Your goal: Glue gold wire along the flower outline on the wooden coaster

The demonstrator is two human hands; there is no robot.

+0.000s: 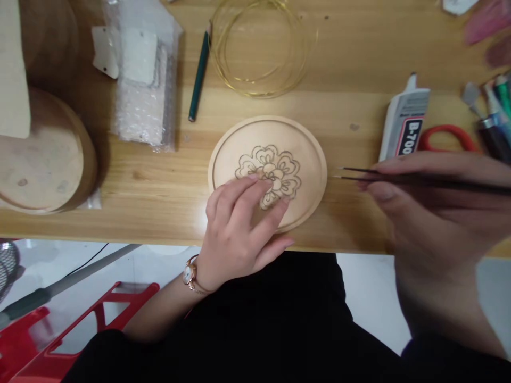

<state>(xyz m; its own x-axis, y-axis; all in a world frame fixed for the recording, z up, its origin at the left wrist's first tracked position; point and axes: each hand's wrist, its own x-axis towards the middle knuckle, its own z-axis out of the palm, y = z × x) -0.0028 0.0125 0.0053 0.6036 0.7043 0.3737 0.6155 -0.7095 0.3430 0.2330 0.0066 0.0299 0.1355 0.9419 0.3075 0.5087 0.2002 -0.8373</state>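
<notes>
A round wooden plate [309, 154] with a flower outline drawn in its middle lies near the table's front edge. My left hand [239, 229] rests on the plate's near left part, fingers stretched out and fingertips pressing on the flower drawing. A watch sits on that wrist. My right hand [435, 207] hovers to the right of the plate, fingers pinched round thin black tweezers [399, 178] whose tips point left toward the plate's rim.
A glue tube [403, 125] and red-handled scissors [447, 135] lie right of the plate. A gold wire coil [259, 48] and a green pencil [199, 69] lie behind it. Bubble wrap with white pieces [139, 74] and wooden discs [43, 154] sit left.
</notes>
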